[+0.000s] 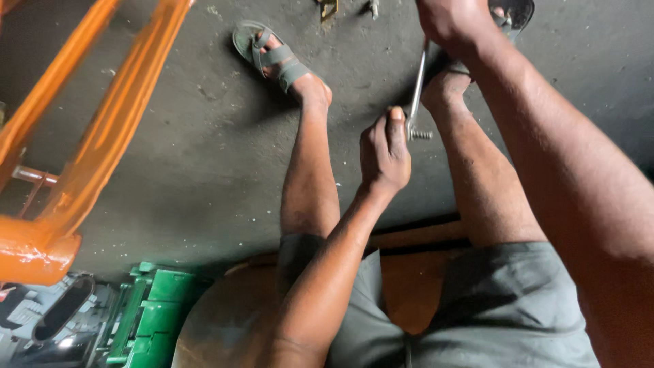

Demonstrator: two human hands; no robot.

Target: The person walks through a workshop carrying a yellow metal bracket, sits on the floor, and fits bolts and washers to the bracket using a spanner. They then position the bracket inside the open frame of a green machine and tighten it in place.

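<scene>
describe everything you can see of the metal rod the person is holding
The metal rod is thin, grey and looks like bare steel. It runs nearly upright in the view, tilted slightly, between the knees and above the dark concrete floor. Its lower end carries a short threaded bolt sticking out sideways. The left hand grips that lower end with the thumb alongside it, and the right hand is closed over the upper end, hiding it.

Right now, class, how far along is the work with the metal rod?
Done: nothing shows as finished. In hand: the right hand grips the top of the metal rod; the left hand holds its lower end by the threaded bolt. Left: cannot be judged; small metal parts lie on the floor.
</scene>
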